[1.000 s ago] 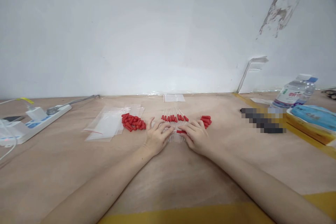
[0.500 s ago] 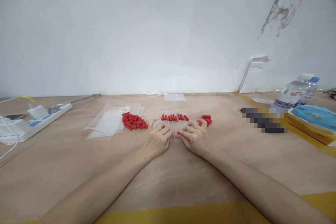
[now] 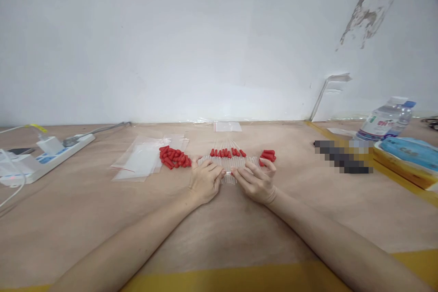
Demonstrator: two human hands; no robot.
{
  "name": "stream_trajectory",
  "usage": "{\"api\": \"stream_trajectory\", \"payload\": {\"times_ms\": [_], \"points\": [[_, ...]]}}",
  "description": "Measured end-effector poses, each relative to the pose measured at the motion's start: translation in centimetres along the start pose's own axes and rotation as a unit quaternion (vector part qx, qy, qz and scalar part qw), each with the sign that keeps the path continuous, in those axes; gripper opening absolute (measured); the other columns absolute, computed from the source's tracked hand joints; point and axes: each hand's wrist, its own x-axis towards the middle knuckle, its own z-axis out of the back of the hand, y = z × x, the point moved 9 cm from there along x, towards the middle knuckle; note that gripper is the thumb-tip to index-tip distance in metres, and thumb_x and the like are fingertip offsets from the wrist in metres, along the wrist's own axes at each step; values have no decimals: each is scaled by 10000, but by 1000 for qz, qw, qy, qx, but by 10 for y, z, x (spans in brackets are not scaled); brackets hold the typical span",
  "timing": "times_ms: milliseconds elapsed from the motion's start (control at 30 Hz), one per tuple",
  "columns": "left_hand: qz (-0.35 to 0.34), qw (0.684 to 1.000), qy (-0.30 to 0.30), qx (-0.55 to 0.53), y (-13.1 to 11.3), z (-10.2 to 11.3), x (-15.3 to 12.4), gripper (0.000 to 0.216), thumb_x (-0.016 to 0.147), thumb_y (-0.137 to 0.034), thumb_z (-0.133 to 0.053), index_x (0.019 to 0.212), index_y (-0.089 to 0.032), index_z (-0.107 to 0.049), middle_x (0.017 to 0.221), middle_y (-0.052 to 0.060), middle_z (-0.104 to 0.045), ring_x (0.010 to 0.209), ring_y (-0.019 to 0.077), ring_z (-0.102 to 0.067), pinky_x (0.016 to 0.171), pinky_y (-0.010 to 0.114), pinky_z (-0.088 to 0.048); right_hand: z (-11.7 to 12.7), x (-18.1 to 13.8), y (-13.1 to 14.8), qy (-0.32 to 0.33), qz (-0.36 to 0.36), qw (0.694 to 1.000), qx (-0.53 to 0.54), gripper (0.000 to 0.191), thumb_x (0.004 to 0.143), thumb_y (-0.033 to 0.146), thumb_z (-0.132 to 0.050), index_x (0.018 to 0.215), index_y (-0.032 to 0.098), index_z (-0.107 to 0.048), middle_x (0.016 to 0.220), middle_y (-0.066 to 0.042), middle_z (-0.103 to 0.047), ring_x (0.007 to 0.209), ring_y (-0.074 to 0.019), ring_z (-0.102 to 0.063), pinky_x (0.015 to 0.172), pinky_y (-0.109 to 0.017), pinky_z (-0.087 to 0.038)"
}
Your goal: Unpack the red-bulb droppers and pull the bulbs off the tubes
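Note:
A row of clear tubes (image 3: 230,163) lies side by side on the table, partly covered by both hands. Over its left part, my left hand (image 3: 206,179) is closed with fingertips pinched on the left end of a thin clear tube (image 3: 228,173). My right hand (image 3: 256,183) pinches a small red cap at that tube's right end; the cap is mostly hidden by the fingertips. Just behind the row lie several red-capped tubes (image 3: 226,152), their clear stems pointing toward the wall. A heap of red caps (image 3: 174,157) is left of my left hand, and a smaller pile (image 3: 268,154) sits beyond my right hand.
Clear zip bags (image 3: 135,159) lie at left, with another bag (image 3: 227,127) by the wall. A power strip (image 3: 68,155) with cables is far left. On the right are a plastic bottle (image 3: 379,121), a blue-topped packet (image 3: 410,153) and a blurred dark object (image 3: 344,157).
My right hand has shifted slightly right, and its fingers uncover more of the tube row. My left hand stays nearly in place. The caps and bags have not moved.

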Motion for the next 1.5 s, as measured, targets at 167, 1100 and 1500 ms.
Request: {"api": "stream_trajectory", "payload": {"times_ms": [167, 1100, 1500], "points": [[-13, 1000, 4, 16, 0, 3, 1, 317, 902, -259, -351, 656, -187, -538, 654, -22, -616, 734, 145, -510, 906, 430, -217, 0, 5, -4, 7, -11, 1000, 11, 194, 865, 248, -453, 836, 304, -637, 703, 50, -650, 840, -126, -543, 900, -376, -121], [40, 999, 17, 15, 7, 7, 3, 341, 899, -248, -327, 625, -185, -520, 625, -14, -599, 687, 153, -510, 867, 441, -219, 16, 12, 11, -51, 31, 996, -60, 235, 859, 165, -438, 750, 270, -618, 618, 53, -602, 864, -119, -532, 949, -400, -92], [-53, 997, 11, 53, -2, 14, 7, 246, 904, -293, -363, 803, -208, -570, 740, -6, -635, 725, 154, -526, 841, 391, -246, 3, 16, -11, 24, -53, 996, 63, 182, 823, 325, -499, 694, 230, -586, 709, 23, -632, 809, -148, -505, 926, -416, -106]]}}
